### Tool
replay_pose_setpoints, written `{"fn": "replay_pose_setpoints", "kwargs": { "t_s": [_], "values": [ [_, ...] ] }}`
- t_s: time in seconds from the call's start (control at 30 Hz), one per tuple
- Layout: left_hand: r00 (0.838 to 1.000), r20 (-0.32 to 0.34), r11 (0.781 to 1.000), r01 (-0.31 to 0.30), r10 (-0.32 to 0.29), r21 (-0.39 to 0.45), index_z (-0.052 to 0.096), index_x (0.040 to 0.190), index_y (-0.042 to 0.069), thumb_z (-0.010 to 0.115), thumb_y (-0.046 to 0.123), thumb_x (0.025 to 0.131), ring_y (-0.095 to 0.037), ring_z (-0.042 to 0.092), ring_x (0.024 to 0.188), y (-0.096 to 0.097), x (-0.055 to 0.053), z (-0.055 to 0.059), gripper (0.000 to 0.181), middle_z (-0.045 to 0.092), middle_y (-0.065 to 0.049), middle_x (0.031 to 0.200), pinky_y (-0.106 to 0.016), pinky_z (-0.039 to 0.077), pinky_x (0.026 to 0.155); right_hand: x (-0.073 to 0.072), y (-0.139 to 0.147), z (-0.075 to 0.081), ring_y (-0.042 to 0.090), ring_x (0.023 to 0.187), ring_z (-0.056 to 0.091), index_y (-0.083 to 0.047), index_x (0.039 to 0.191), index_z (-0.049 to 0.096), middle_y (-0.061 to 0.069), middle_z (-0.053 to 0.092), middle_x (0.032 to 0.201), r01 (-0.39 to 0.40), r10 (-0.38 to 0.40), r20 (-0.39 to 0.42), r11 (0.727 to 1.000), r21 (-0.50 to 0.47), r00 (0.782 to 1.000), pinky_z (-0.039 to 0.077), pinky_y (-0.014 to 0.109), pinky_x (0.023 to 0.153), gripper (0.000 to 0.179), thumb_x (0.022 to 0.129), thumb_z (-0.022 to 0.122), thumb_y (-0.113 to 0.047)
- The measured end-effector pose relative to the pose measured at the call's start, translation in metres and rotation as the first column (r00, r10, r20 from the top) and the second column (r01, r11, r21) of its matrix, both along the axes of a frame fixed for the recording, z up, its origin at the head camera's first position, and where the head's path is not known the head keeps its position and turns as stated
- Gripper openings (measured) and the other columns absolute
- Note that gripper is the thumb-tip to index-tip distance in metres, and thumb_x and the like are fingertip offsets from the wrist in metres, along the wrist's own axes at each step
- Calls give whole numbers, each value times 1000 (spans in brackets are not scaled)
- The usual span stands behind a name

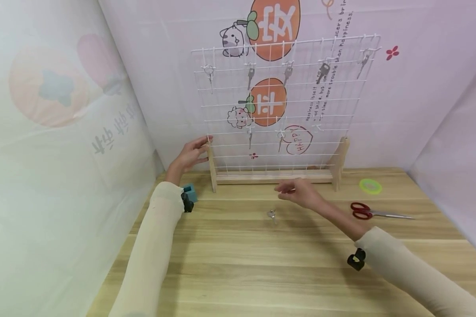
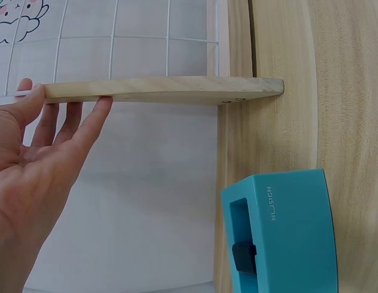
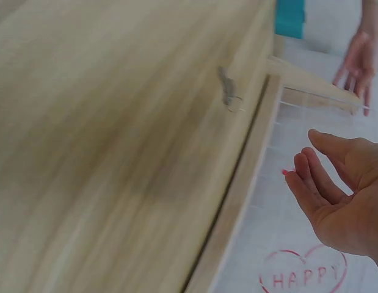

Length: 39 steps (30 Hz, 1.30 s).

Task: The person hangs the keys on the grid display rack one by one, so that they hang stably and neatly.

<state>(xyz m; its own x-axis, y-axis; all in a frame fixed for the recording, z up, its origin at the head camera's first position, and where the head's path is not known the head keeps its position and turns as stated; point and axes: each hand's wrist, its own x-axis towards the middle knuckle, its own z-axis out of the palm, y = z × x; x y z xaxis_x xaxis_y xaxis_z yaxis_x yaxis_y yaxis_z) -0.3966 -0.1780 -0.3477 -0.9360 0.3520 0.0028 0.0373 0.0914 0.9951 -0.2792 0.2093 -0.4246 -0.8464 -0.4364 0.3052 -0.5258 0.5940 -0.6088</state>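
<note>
My left hand (image 1: 190,154) grips the top of the left wooden upright (image 1: 212,167) of a white wire grid rack (image 1: 273,177). In the left wrist view, the thumb lies on one side of this upright (image 2: 158,88) and the fingers on the other. My right hand (image 1: 301,193) hovers in front of the rack's base, fingers loosely bent with nothing between them. A small silver key with a ring (image 1: 272,215) lies on the table below it; the right wrist view shows this key (image 3: 227,86) blurred, apart from the right hand (image 3: 344,189).
Several keys, one of them a dark-headed key (image 1: 324,70), hang from hooks on the grid. Red-handled scissors (image 1: 362,212) and a yellow-green ring (image 1: 374,190) lie at the right. A teal block with a slot (image 2: 292,232) stands by the left upright. Printed cloth walls surround the table (image 1: 238,264).
</note>
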Motion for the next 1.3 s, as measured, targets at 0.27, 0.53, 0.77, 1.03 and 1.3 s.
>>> {"fn": "replay_pose_setpoints", "kwargs": {
  "t_s": [0.27, 0.53, 0.77, 1.03, 1.3],
  "values": [
    [1000, -18, 1000, 15, -15, -3, 36, 162, 9, 44, 6, 112, -31, 27, 155, 2, -1, 1, 51, 29, -10, 169, -61, 34, 118, 2, -4, -25, 31, 89, 74, 7, 105, 76, 23, 76, 101, -35, 33, 74, 999, 26, 997, 63, 36, 80, 16, 89, 76, 10],
    [1000, -15, 1000, 8, -8, -8, 36, 162, 9, 44, 6, 112, -30, 28, 155, 3, -1, 1, 51, 30, -9, 169, -60, 35, 118, 4, -6, -45, 27, 84, 74, 5, 100, 77, 15, 78, 93, -19, 16, 125, 1000, 23, 992, 63, 30, 74, 13, 88, 78, 7],
    [1000, -9, 1000, -4, 4, -3, 39, 161, 10, 45, 6, 112, -31, 29, 154, 2, -1, 0, 50, 32, -9, 168, -60, 36, 118, 0, -9, -57, 25, 82, 75, 3, 98, 78, 15, 78, 93, -52, 49, 106, 998, 26, 993, 63, 27, 73, 13, 86, 79, 8],
    [1000, -9, 1000, -14, 14, -5, 39, 161, 10, 45, 7, 112, -30, 29, 154, 3, -1, 0, 49, 32, -9, 168, -60, 35, 118, 1, -12, -61, 19, 81, 75, -4, 95, 81, 8, 79, 92, -46, 43, 39, 994, 96, 998, 62, 27, 73, 10, 88, 80, 3],
    [1000, 0, 1000, -23, 23, -11, 41, 161, 12, 46, 8, 112, -29, 30, 154, 0, 1, 0, 49, 32, -8, 169, -59, 36, 118, 2, -13, -60, 14, 80, 74, -6, 93, 81, 7, 80, 90, -47, 46, 17, 994, 99, 999, 62, 27, 73, 10, 89, 79, 3]
  ]
}}
